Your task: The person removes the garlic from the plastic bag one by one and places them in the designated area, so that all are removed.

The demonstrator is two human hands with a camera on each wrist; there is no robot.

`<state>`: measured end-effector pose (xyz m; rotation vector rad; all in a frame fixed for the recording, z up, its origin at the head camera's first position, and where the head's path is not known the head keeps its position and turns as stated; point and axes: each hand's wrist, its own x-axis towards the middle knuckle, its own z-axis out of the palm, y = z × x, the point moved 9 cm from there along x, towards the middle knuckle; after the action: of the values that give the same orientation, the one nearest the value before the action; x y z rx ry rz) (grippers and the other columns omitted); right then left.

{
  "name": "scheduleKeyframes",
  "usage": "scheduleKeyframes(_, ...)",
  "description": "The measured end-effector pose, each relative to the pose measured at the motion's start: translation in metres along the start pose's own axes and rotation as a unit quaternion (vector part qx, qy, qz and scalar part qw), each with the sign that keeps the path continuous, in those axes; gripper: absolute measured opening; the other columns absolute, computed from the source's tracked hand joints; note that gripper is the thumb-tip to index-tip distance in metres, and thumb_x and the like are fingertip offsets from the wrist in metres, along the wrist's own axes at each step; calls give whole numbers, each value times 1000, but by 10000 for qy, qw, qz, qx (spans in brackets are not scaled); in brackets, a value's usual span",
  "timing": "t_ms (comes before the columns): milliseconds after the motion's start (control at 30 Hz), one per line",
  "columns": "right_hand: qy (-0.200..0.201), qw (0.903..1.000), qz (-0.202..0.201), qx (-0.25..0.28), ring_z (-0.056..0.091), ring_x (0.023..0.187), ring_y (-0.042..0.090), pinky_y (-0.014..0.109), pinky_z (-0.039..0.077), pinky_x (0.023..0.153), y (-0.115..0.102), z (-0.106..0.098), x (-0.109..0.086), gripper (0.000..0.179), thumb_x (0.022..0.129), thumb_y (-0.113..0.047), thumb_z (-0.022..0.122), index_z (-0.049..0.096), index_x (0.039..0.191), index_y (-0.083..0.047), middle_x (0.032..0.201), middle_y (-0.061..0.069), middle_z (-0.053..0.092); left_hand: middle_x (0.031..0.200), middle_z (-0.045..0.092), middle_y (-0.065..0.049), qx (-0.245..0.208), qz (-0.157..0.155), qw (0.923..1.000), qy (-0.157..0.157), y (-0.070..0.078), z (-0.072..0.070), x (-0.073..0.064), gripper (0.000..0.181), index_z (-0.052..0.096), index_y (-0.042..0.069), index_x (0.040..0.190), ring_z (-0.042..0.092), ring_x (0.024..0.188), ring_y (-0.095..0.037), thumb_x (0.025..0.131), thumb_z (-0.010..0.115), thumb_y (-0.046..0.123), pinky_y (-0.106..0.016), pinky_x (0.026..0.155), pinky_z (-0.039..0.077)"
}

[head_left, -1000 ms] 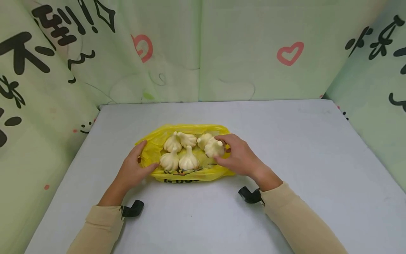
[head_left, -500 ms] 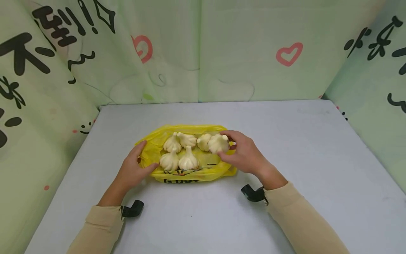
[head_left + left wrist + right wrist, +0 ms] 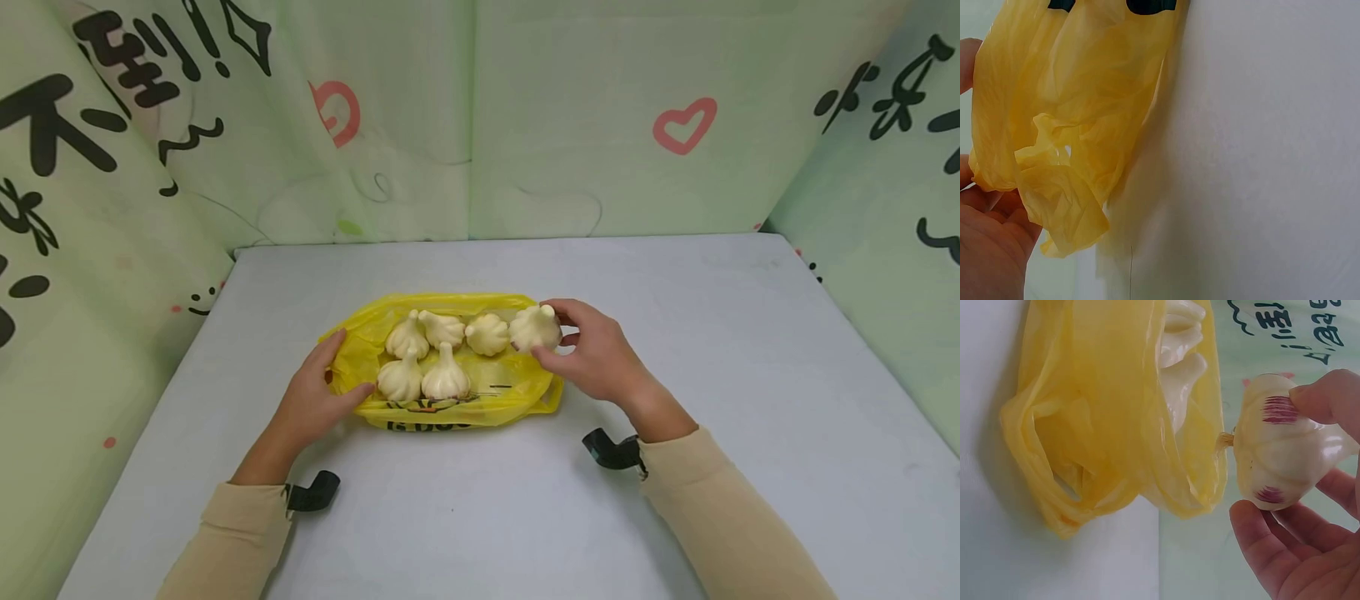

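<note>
A yellow plastic bag lies spread on the white table with several garlic bulbs in its opening. My left hand holds the bag's left end between thumb and fingers; some fingers are hidden behind the plastic in the left wrist view. With its thumb and fingertips, my right hand pinches another garlic bulb at the bag's right end. The right wrist view shows purple streaks on this held garlic bulb, which is apart from the yellow plastic.
The white table extends around the bag on every side. Behind it and at both sides hangs a pale green printed curtain. Black wrist cameras stick out from both sleeves.
My right hand has moved right and slightly away from me with the pinched garlic bulb, off the bulb beside it. My left hand has stayed at the bag.
</note>
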<state>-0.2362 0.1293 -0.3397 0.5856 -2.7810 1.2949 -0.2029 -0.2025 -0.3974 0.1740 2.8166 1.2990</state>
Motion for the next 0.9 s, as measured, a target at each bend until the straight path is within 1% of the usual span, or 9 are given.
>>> scheduleKeyframes(300, 185, 9998, 73, 5, 59, 107, 29, 42, 55, 90, 5, -12, -2, 54, 88, -13, 74, 54, 136, 4, 124, 17, 59, 160, 22, -26, 29, -18, 10000, 13, -3, 1, 2, 88, 22, -4, 157, 28, 143, -43, 91, 74, 24, -58, 109, 35)
scheduleKeyframes(633, 469, 9980, 407, 76, 57, 117, 37, 45, 54, 91, 23, -29, -3, 58, 89, -13, 74, 52, 138, 6, 132, 22, 54, 160, 21, -26, 4, -34, 10000, -22, 0, 1, 0, 89, 20, -4, 157, 26, 143, -44, 92, 74, 24, -59, 109, 34)
scheduleKeyframes(800, 472, 9966, 664, 84, 58, 116, 37, 46, 53, 93, 34, -36, -5, 60, 89, -16, 74, 50, 140, 5, 134, 21, 54, 160, 20, -26, -3, -46, 10000, -46, 0, 1, 0, 90, 19, -5, 157, 25, 144, -44, 92, 74, 24, -59, 109, 34)
scheduleKeyframes(900, 476, 9961, 736, 78, 59, 116, 37, 47, 53, 92, 38, -40, -5, 61, 89, -18, 74, 50, 140, 4, 134, 22, 54, 160, 20, -26, -1, -25, 10000, -35, 0, 1, 0, 90, 19, -5, 157, 25, 144, -44, 92, 74, 24, -59, 109, 34)
